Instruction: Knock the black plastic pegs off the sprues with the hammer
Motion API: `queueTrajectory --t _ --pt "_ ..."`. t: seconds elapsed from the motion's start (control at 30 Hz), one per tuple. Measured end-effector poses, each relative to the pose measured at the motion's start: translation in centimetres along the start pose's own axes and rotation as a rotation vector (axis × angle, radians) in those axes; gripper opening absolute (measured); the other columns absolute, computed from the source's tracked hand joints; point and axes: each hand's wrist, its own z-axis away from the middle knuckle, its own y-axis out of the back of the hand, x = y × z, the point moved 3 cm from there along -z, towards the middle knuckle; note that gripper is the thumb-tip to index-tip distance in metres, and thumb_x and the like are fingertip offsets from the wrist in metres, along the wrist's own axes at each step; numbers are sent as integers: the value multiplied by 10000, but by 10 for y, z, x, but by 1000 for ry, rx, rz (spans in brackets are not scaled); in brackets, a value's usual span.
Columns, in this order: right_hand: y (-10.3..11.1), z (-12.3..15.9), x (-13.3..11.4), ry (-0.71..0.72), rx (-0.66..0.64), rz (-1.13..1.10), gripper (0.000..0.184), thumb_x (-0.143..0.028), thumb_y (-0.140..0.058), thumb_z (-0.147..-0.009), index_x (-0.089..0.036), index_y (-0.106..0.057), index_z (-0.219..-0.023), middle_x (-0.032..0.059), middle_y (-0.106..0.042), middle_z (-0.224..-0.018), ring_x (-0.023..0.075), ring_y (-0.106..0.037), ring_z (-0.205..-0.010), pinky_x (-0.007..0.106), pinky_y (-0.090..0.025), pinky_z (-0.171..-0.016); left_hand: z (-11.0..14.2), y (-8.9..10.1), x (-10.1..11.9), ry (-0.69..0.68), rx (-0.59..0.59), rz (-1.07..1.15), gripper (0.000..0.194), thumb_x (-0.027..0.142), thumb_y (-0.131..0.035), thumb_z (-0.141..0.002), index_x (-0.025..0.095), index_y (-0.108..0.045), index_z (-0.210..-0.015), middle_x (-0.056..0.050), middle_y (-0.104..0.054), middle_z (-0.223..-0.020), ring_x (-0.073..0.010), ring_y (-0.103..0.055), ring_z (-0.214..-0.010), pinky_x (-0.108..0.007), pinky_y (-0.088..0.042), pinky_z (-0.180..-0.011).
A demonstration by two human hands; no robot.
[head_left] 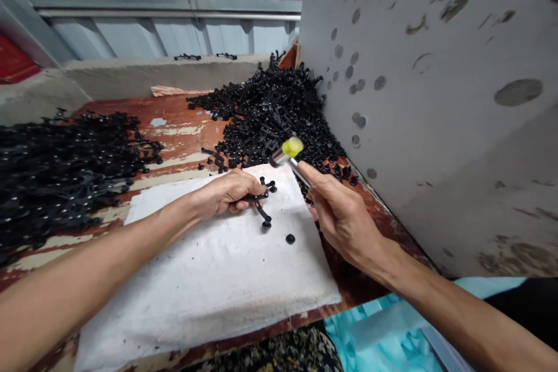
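My left hand [235, 190] pinches a black branched plastic part [261, 204] just above a white cloth [204, 279]. Round black knobs sit at the ends of its arms. In my right hand [344, 218] is a small hammer [285, 152] with a metal head and a yellow-green face. Its head is raised a little beyond the held part, apart from it. One loose black round piece [290, 239] lies on the cloth, to the right of the part. The fingers of my left hand hide some of the part.
A large heap of black parts [270, 104] rests at the back against a grey board [418, 104]. Another heap of black parts [65, 168] covers the left of the worn red-brown table [174, 128]. Turquoise fabric [383, 331] lies at the lower right.
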Motion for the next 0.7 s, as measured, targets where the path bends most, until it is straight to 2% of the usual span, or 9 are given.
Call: queueTrajectory --t 0.07,0.2,0.23,0.3,0.37,0.47,0.6,0.7 --pt "3 0 -2 16 53 -2 561 -106 -346 -912 -141 -455 -1461 89 -590 -849 191 -565 -712 320 -512 -689 1 -1 0 2 -5 7 213 147 -654 -711 121 -551 -527 -82 -640 -565 -27 -338 -274 -163 -177 -287" --pt "-5 1 5 -48 -166 133 596 -82 -396 -857 -214 -511 -1427 58 -577 -809 164 -532 -614 293 -493 -619 1 -1 -1 -4 10 -21 197 135 -633 -714 121 -559 -532 -67 -630 -556 -27 -334 -272 -164 -179 -284" --pt "-6 1 6 -45 -174 131 599 -84 -396 -859 -227 -506 -1431 56 -581 -813 169 -546 -632 296 -500 -633 0 0 -2 -8 16 -32 199 136 -632 -715 123 -561 -530 -61 -622 -544 -29 -328 -270 -167 -179 -283" --pt "-4 0 6 -21 -82 86 594 -98 -370 -891 -235 -461 -1462 67 -594 -853 187 -575 -705 312 -515 -682 -1 0 -3 -7 22 -43 212 146 -632 -719 129 -557 -521 -57 -610 -520 -35 -320 -267 -176 -184 -281" --pt "-3 0 5 -9 -38 82 597 -106 -358 -901 -224 -435 -1481 77 -595 -871 192 -567 -692 321 -517 -665 -2 0 -5 -3 18 -45 216 158 -638 -721 133 -561 -520 -48 -590 -486 -40 -315 -265 -179 -185 -281" --pt "-8 3 6 -22 -155 134 609 -82 -378 -863 -225 -491 -1444 68 -592 -836 180 -533 -608 319 -507 -600 -4 0 -9 -24 13 -59 239 199 -671 -720 137 -569 -513 -18 -527 -407 -46 -313 -254 -175 -163 -275" --pt "-11 4 10 -44 -95 110 619 -85 -377 -874 -229 -448 -1472 79 -619 -890 197 -589 -722 329 -520 -681 -8 1 -13 -98 2 -67 265 234 -690 -716 144 -564 -501 -34 -577 -452 -46 -337 -263 -176 -159 -274" --pt "-12 0 11 -80 -185 87 587 -77 -402 -843 -208 -537 -1399 82 -652 -880 199 -599 -706 340 -518 -688 -7 5 -10 -122 -3 -143 243 260 -675 -734 146 -594 -536 -31 -575 -461 -52 -332 -274 -185 -171 -291"
